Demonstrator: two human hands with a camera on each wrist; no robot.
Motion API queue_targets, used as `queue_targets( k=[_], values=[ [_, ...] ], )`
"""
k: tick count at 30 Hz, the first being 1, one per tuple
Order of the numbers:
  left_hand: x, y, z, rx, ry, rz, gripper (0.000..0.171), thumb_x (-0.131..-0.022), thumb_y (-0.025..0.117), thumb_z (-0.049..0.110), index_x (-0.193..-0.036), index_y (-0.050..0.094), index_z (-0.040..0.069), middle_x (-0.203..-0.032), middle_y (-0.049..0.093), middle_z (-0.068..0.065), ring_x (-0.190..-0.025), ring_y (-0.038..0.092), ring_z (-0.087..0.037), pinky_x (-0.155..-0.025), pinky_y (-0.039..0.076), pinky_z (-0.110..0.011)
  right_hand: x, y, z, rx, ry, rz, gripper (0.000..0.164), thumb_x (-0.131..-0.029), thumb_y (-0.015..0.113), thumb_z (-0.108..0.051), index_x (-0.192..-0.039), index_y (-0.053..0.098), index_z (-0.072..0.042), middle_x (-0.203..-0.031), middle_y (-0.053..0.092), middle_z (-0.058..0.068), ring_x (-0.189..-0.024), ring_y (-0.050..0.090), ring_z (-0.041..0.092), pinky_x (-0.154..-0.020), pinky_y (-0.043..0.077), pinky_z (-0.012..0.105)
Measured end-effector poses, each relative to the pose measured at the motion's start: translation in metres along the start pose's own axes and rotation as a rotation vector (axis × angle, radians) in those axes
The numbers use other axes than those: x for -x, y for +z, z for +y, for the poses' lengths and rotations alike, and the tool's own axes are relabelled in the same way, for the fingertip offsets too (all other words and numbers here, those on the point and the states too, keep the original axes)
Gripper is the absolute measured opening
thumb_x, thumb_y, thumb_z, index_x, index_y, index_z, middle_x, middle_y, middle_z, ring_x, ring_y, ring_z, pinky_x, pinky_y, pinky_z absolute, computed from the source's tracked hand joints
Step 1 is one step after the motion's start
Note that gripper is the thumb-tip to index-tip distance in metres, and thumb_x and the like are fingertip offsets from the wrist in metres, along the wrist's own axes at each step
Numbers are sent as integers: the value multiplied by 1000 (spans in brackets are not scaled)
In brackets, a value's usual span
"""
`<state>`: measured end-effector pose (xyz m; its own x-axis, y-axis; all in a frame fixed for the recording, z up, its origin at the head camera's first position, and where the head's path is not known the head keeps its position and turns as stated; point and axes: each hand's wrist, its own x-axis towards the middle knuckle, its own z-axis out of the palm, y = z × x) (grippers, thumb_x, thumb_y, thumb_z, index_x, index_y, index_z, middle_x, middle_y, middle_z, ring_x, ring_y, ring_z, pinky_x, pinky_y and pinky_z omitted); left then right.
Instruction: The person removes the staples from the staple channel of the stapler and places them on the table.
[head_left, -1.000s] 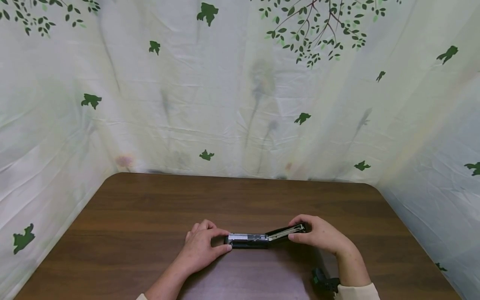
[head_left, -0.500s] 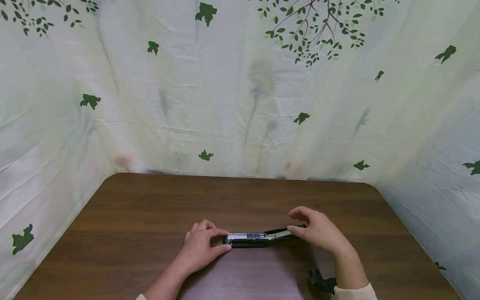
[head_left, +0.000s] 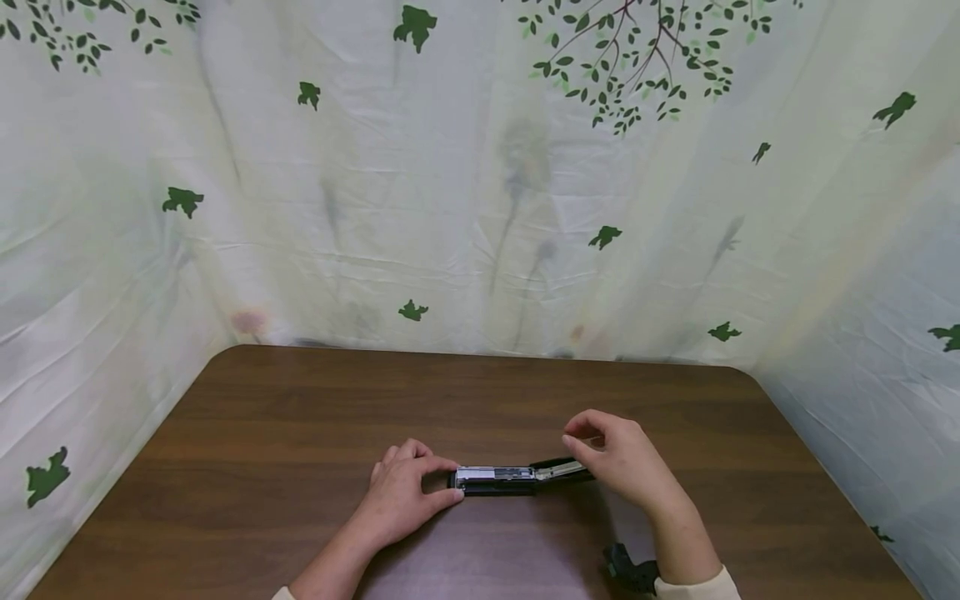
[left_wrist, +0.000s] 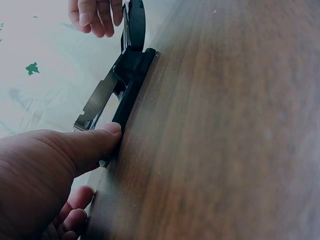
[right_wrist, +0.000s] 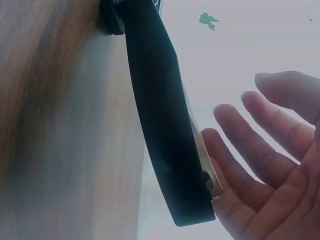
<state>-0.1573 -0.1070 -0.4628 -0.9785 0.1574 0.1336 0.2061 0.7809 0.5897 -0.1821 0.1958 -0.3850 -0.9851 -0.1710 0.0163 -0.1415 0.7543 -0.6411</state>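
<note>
A black stapler (head_left: 495,487) lies opened out on the table, its silver magazine facing up on the left part. Its hinged black cover (right_wrist: 155,110) slants upward to the right. The left hand (head_left: 401,496) pinches the stapler's left end, thumb (left_wrist: 97,142) on the near side and forefinger on the far side. Just above the cover, the right hand (head_left: 630,458) hovers with relaxed fingers (right_wrist: 250,165) and holds nothing. From the head, the right hand hides the cover's outer end. In the left wrist view the stapler's cover (left_wrist: 135,25) stands up at the hinge.
The brown wooden table (head_left: 337,400) extends around the stapler on all sides. A white curtain (head_left: 465,208) with printed leaves hangs behind it and along both sides. A small black device (head_left: 630,571) sits at the right wrist.
The right hand has let go of the stapler's cover and moved slightly up and to the left over it. The cover has dropped a little lower. The left hand keeps its place.
</note>
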Motion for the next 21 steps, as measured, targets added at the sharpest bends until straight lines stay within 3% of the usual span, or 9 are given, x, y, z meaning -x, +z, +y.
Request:
queue_targets(
  k=[15,21],
  values=[
    [0,0,0,1,-1,4,30,-77,88,40,-105,78,35,-100,53,9,-97,46,-16,-84,33,-39,-1,18,-10,-27,-75,6,5,-96,72,-18,-99,73,-15,-90,72,-5,-82,64,9,-74,54,29],
    [0,0,0,-11,2,5,30,-77,88,41,-105,78,35,-100,53,8,-97,46,-16,-85,34,-39,-2,31,-13,-1,-155,37,4,-94,73,-18,-93,74,-14,-81,69,-11,-77,64,7,-71,53,24]
  ],
)
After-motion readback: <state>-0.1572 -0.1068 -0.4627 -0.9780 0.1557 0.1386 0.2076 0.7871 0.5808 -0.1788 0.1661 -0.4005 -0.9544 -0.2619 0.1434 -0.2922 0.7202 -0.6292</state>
